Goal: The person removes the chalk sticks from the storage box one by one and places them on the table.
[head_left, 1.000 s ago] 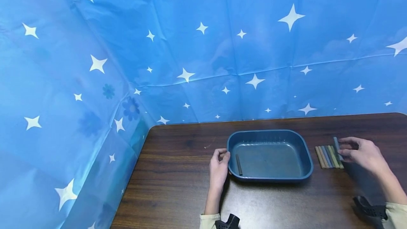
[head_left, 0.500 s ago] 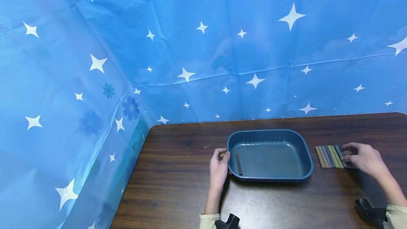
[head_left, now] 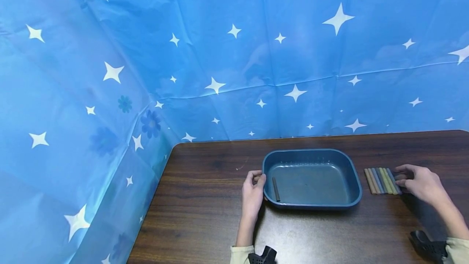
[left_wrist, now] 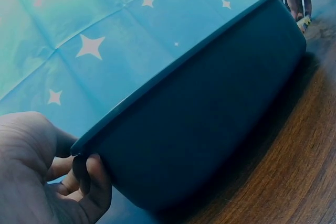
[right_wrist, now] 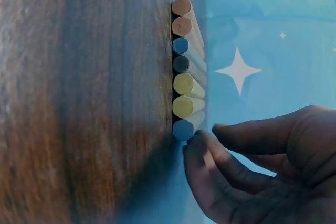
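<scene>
My left hand (head_left: 252,192) grips the left rim of a dark blue rectangular tray (head_left: 311,206), fingers and thumb around its edge, as the left wrist view also shows. A dark chalk stick (head_left: 275,189) lies inside the tray near its left wall. To the right, several coloured chalk sticks (head_left: 377,181) lie side by side in a row on the table. My right hand (head_left: 422,183) is beside the row's right end. In the right wrist view its fingertips are at the blue end chalk (right_wrist: 183,129), touching or nearly so, with the thumb held apart from it.
The dark wood table (head_left: 205,207) has its back edge against a blue star-patterned backdrop (head_left: 249,60). A narrow strip of table separates the tray from the chalk row. A black wrist camera mount (head_left: 263,256) is on the left wrist.
A second ago my right hand held a blue chalk tilted up at the row's right end. It now lies flat with the others, and the fingers have loosened from it. The left hand stays put.
</scene>
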A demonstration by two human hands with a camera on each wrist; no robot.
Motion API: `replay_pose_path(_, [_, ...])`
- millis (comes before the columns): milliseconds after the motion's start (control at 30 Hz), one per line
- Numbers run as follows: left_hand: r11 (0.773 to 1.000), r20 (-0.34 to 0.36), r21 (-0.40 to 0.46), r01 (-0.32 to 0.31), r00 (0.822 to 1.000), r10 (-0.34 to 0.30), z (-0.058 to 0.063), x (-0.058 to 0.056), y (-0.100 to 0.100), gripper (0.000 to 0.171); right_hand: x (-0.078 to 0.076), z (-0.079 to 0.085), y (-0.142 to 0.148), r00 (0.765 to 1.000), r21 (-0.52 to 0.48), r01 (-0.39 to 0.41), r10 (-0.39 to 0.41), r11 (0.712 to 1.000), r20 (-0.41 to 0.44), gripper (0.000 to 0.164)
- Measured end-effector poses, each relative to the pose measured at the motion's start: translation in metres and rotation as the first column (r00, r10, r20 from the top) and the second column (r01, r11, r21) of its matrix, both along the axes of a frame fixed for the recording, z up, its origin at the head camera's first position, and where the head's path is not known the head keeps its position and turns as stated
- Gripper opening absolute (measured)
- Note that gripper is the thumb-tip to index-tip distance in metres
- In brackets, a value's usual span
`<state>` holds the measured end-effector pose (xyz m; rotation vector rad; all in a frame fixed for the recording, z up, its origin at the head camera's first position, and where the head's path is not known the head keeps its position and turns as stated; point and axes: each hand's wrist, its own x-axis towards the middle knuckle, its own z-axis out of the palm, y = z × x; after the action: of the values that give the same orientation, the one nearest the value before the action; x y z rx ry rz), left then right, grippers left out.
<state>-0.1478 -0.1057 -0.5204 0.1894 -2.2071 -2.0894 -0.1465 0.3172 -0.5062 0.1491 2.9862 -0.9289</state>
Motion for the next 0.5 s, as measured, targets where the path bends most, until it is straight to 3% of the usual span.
replay_pose_path(200, [1.000, 0.014, -0.006, -0.018, 1.000, 0.018, -0.002, -0.002, 0.001, 0.025, 0.004, 0.005, -0.009, 0.992, 0.001, 0.044, -0.044, 0.999, -0.120, 0.025])
replay_pose_path(500, [1.000, -0.002, -0.017, -0.015, 1.000, 0.015, -0.001, 0.000, 0.000, 0.024, 0.002, 0.018, -0.020, 0.990, -0.017, 0.031, -0.033, 0.999, -0.140, 0.031])
